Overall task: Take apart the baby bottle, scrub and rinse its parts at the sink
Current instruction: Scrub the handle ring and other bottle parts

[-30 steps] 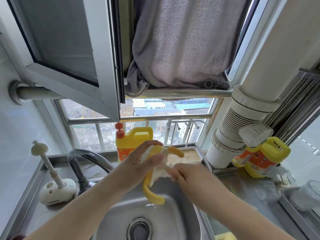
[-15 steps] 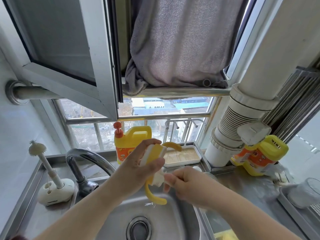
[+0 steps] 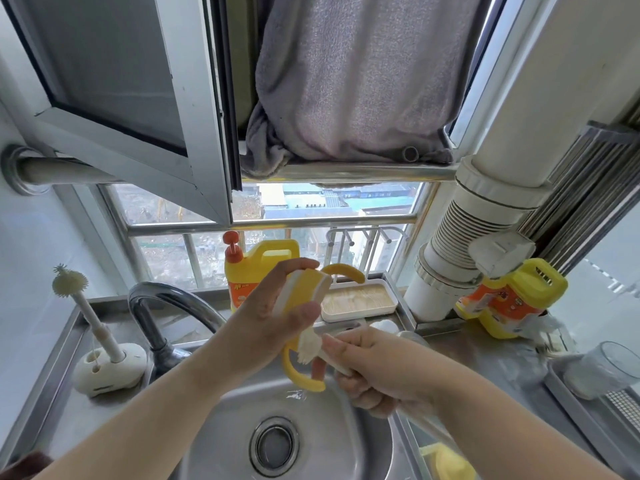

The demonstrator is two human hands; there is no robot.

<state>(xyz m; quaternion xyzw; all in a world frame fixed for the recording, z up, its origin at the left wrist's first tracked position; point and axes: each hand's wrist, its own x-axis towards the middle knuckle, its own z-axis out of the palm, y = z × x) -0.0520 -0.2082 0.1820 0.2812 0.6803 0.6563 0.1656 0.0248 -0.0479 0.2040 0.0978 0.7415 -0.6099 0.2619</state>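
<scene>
Now: scrubbing the bottle's handle collar over the sink.

We've got the left hand (image 3: 277, 320) w/ thumb and fingers curled round the yellow handle collar (image 3: 304, 292), held above the sink (image 3: 221, 420) basin, prob. so drips fall in rather than on the worktop (image 3: 485, 362). Collar is tilted, one handle loop hanging down toward the right hand (image 3: 377, 368), which gives the brush access from below. Right-hand grip is closed round the brush (image 3: 308, 348), bristles touching the collar's underside. Faucet (image 3: 173, 306) just left; no water seen running. Yellow detergent jug (image 3: 259, 268) behind, by the window. Other bottle parts: can't tell where.
</scene>
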